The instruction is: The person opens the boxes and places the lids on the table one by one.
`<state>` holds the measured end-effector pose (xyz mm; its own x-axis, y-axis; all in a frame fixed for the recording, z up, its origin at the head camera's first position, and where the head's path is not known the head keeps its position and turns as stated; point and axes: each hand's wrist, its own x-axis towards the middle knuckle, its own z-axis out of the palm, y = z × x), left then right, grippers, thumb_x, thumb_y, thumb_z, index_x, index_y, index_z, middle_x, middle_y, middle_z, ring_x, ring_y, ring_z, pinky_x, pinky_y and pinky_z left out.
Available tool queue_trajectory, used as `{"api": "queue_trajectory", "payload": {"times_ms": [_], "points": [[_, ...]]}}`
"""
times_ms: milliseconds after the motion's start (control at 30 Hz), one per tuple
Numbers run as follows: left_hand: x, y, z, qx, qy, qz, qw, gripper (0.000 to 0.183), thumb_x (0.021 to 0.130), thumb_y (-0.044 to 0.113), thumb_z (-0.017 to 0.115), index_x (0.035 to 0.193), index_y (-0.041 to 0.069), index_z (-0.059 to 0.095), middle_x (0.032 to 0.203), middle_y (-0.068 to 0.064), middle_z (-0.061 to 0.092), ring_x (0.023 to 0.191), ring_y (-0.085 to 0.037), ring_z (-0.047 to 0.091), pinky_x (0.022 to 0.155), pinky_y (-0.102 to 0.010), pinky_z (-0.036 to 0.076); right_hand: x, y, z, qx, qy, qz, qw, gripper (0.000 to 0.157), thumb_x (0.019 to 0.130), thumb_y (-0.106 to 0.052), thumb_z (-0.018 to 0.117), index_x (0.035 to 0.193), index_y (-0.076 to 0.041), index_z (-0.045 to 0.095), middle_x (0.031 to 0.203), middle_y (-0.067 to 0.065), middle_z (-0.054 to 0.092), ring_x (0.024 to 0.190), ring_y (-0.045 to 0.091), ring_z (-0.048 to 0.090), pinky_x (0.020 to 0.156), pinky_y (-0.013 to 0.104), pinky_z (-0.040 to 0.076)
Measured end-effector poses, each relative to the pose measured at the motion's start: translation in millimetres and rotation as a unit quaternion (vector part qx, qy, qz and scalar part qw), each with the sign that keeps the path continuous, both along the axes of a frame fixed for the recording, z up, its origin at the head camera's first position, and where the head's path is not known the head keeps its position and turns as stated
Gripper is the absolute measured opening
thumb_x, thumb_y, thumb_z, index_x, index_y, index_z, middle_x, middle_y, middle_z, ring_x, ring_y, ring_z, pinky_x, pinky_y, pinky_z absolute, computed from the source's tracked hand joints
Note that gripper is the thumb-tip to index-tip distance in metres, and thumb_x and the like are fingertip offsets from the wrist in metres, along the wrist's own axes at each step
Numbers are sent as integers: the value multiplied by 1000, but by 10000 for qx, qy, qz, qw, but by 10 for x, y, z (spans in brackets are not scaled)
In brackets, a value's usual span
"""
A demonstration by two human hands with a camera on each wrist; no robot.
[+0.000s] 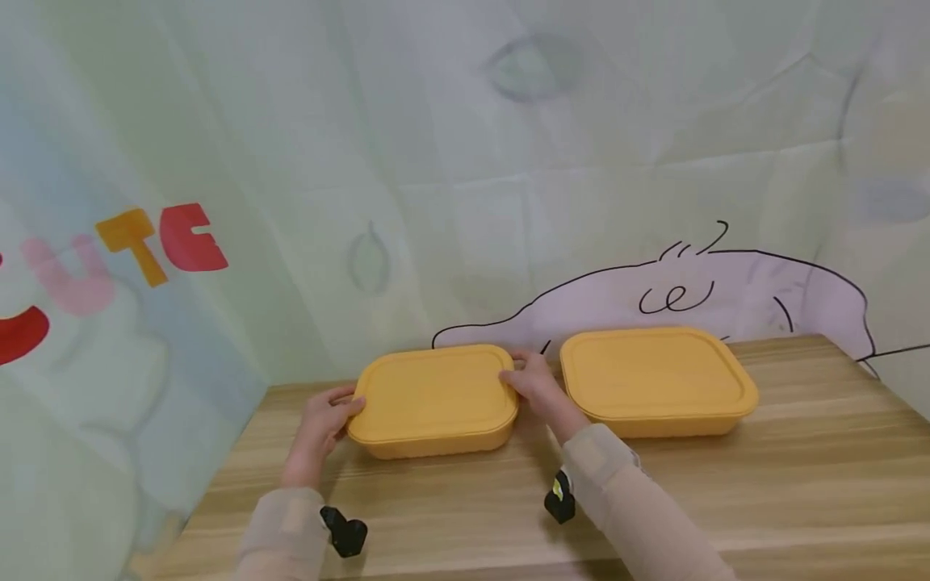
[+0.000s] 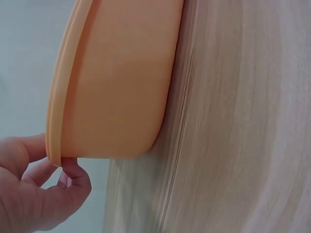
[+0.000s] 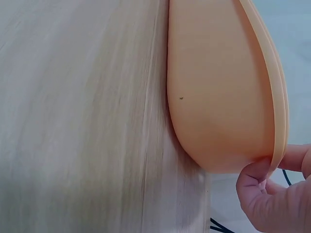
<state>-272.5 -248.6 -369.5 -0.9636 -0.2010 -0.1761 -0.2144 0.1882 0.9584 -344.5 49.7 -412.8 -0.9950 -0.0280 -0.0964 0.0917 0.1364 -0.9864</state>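
Observation:
A yellow rectangular box with rounded corners and a yellow lid [image 1: 436, 395] sits on the wooden table, left of centre. My left hand [image 1: 320, 424] pinches the rim at its left end. In the left wrist view, fingers of the left hand [image 2: 43, 199] curl around the lid's edge beside the box wall [image 2: 116, 82]. The opposite end is gripped by my right hand [image 1: 541, 389]. The right wrist view shows the right hand [image 3: 277, 199] pinching the rim beyond the box wall [image 3: 218, 92], whose base meets the tabletop.
A second yellow lidded box [image 1: 657, 375] stands just right of my right hand, near the table's back edge. Behind the wooden table [image 1: 450, 516] hangs a pale printed curtain [image 1: 436, 186] with cartoon drawings. Black devices are fixed at both wrists.

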Motion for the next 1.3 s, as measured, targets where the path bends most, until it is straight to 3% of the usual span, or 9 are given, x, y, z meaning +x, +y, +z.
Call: {"api": "queue_trajectory", "payload": {"times_ms": [100,167,233,333,467,767,1300], "points": [[1,8,-5,181,-178,13,9997,53,90,2,58,136,-10,36,107,-17,57,62,-5,55,55,-19,46,19,0,-9,-220,-212,-33,9995,43,85,2,62,127,2,49,101,21,59,70,22,62,56,34,53],[5,11,-3,267,-197,15,9994,53,89,2,59,136,-9,36,107,-16,57,63,-5,56,55,-20,47,132,-15,106,-261,-316,-121,9991,43,86,3,60,128,2,48,103,23,58,72,21,61,57,32,53],[10,10,-2,325,-161,-14,9993,54,89,3,59,136,-9,35,100,-11,60,63,-5,56,56,-20,48,261,-34,246,-267,-400,-204,9986,42,87,5,58,128,4,46,104,23,56,71,20,60,58,30,53],[19,-1,-1,466,-140,-74,9988,55,89,3,60,137,-10,35,86,0,61,63,-4,57,57,-19,48,328,-40,311,-274,-408,-219,9986,43,88,5,56,129,5,43,102,21,52,69,18,57,55,26,50],[36,-15,7,547,-172,-127,9983,56,90,4,60,138,-9,34,76,7,60,63,-4,57,57,-19,48,351,-41,313,-198,-433,-169,9987,43,88,4,56,129,3,41,95,16,50,67,17,54,52,24,48],[71,-46,-12,660,-131,-273,9974,58,89,4,61,138,-11,33,77,5,61,65,-5,58,59,-20,50,382,-42,274,-167,-384,-70,9991,40,87,5,57,123,2,41,84,11,45,61,15,50,49,24,44],[106,-68,24,83,-271,-414,9987,54,89,4,61,136,-6,38,81,-4,59,66,-9,58,60,-23,51,431,1,277,27,-490,162,9987,41,89,0,58,126,-3,39,86,10,44,64,16,51,50,26,45]]}}
